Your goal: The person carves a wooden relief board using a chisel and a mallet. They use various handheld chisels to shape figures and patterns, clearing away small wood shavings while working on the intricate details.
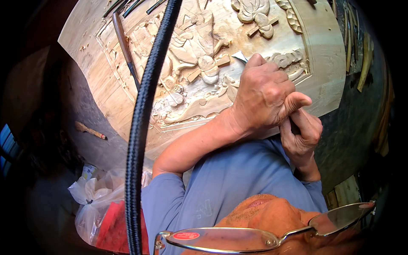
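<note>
"Fingers (257, 61) of the left hand (265, 93): how do they sit?"

"Curled into a fist around a chisel (241, 57), the thumb (302, 100) sticking out."

"And the right hand (307, 134)?"

"Its fingers bend around the dark handle (294, 127), just beside the left."

"Where is the chisel?"

"Over the carved board (327, 55), blade (239, 55) poking past the fist. Whether the two are touching, one cannot tell. Another tool (122, 38) lies on the board's left side."

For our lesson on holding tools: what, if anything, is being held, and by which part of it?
A carving tool: the left hand closes behind its exposed blade, the right hand farther back, together covering most of it.
</note>
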`<state>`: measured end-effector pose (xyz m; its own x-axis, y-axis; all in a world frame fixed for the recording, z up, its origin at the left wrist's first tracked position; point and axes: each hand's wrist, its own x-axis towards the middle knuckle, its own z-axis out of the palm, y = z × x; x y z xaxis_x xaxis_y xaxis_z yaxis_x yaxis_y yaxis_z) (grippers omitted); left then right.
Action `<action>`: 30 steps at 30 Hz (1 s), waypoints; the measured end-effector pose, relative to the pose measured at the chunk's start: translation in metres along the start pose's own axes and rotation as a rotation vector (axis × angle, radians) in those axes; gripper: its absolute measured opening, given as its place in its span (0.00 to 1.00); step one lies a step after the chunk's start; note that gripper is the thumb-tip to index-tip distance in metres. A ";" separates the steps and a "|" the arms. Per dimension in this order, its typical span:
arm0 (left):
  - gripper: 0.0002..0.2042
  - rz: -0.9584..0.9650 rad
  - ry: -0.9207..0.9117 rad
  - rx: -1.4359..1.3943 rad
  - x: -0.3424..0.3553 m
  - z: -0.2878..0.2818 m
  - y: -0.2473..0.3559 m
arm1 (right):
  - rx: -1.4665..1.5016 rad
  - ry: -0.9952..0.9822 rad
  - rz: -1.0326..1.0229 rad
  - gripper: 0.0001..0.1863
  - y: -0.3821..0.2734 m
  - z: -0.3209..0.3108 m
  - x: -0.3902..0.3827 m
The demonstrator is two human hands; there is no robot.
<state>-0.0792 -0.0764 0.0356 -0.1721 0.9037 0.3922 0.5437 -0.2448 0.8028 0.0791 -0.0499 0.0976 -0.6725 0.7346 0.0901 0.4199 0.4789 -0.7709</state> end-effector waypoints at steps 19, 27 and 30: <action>0.32 -0.007 0.103 -0.038 0.008 -0.006 0.001 | -0.035 -0.124 -0.025 0.11 -0.014 -0.024 0.030; 0.30 -0.036 0.140 -0.020 0.009 -0.008 -0.004 | -0.006 -0.130 -0.015 0.07 -0.012 -0.017 0.038; 0.30 -0.045 0.165 -0.014 0.009 -0.004 -0.005 | -0.025 -0.112 -0.010 0.07 -0.012 -0.017 0.035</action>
<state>-0.0866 -0.0686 0.0370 -0.3291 0.8441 0.4234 0.5214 -0.2114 0.8267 0.0605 -0.0216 0.1210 -0.7401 0.6720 0.0257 0.4270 0.4991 -0.7540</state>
